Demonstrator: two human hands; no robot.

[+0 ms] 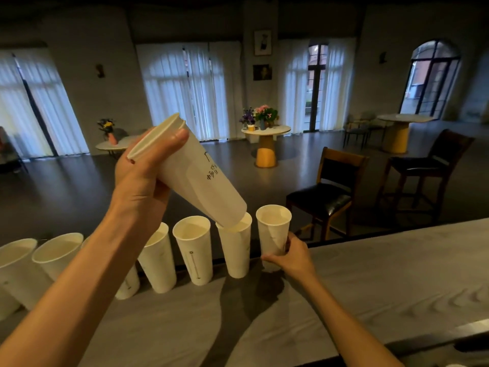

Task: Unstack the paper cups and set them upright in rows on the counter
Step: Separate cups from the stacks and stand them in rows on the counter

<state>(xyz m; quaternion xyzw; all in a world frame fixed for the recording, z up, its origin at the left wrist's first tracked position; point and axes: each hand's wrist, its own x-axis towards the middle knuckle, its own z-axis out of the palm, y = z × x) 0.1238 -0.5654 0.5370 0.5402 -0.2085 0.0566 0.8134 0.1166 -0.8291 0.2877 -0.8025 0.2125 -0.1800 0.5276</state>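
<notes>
Along the worktop's (370, 274) far edge, the right hand (289, 256) grips the newest cup (272, 231); seat it level before releasing, while the left hand (140, 178) steadies the tilted stack (195, 173).

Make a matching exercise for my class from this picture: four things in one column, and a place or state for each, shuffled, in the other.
Things:
1. stack of cups
2. end cup
3. dark-seated chair
4. flowers

Places or states:
A. on a round table far back
B. tilted, gripped by the left hand
C. on the floor beyond the counter
D. upright at the row's right end, held by the right hand

Pairs: 1-B, 2-D, 3-C, 4-A
</notes>
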